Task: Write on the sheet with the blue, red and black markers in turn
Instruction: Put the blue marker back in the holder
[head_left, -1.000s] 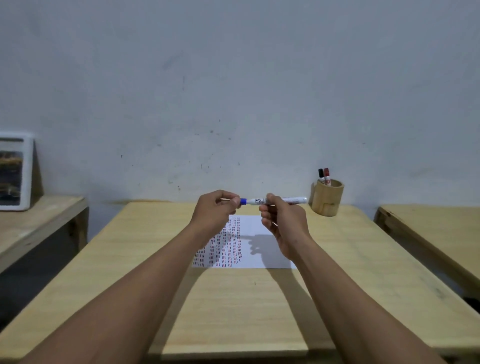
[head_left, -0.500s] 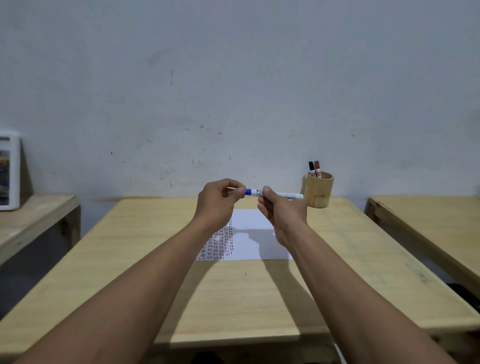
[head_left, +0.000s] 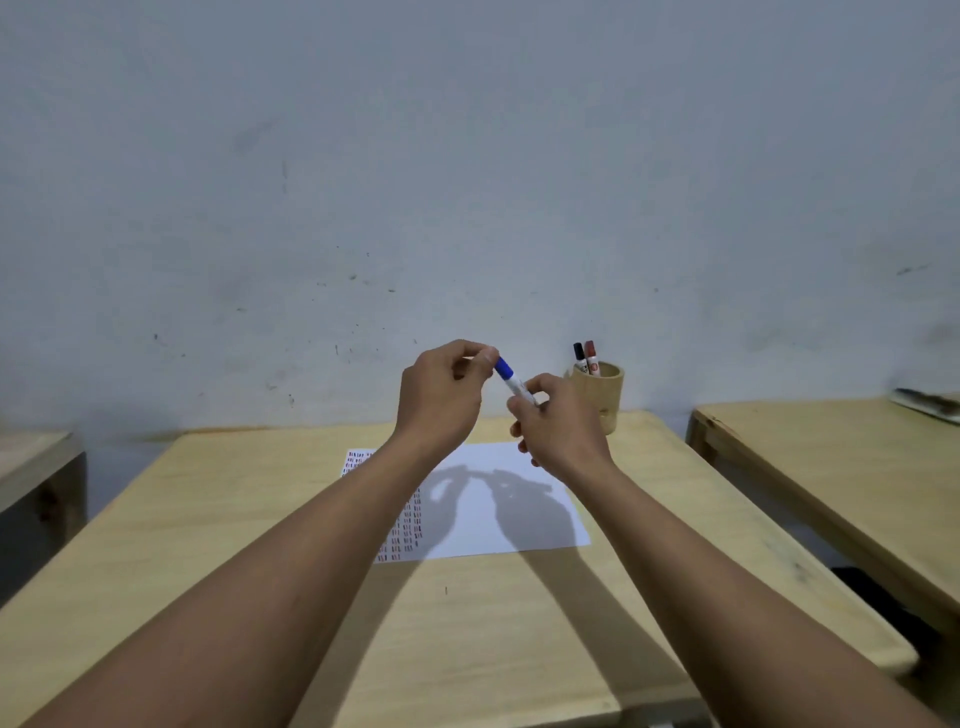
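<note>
Both hands hold the blue marker (head_left: 511, 382) in the air above the white sheet (head_left: 519, 525). My left hand (head_left: 441, 395) pinches its blue cap end, and my right hand (head_left: 558, 428) grips the white barrel lower down. The marker tilts, cap end up and to the left. Whether the cap is on or pulled loose, I cannot tell. The sheet lies on the wooden table (head_left: 208, 545), with rows of small red, blue and black marks along its left side. The black marker (head_left: 580, 355) and red marker (head_left: 591, 356) stand in a bamboo cup (head_left: 605, 397) behind my right hand.
A second wooden table (head_left: 831, 478) stands to the right across a narrow gap, with a flat object (head_left: 927, 402) at its far edge. Another table's corner (head_left: 31, 462) shows at the left. A grey wall rises just behind the tables.
The marker has tipped from level to slanted, cap end raised. My right hand slid in under the barrel and both hands rose slightly. The head view shifted left, and the framed picture left the view.
</note>
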